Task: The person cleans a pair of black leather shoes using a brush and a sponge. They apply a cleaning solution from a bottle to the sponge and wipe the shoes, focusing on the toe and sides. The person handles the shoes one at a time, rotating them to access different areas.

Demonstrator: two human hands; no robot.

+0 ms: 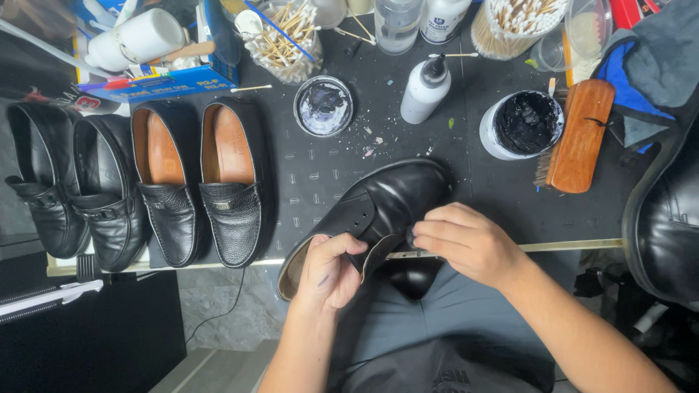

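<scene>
Overhanging the surface's near edge, the black shoe (386, 200), pinched by left hand (329, 271) and right hand (466, 240), could drop if either grip slackens.

Even overhead light, sharp in the middle, bent at the edges

Soft light falls from above onto the dark work mat (466, 182), and shadows under things stay short and faint. Pale sheen runs along the toe of the black lace-up shoe (397, 193) and across the four loafers (138, 182) at left; the wet black paste in the white tub (523, 124) glints. The left hand (329, 269) and right hand (466, 244) are evenly lit and crisp. The near left corner sinks into deep shadow. Wide-lens distortion curves the table edge and stretches the large shoe (666, 218) at far right, which looks slightly soft.
</scene>
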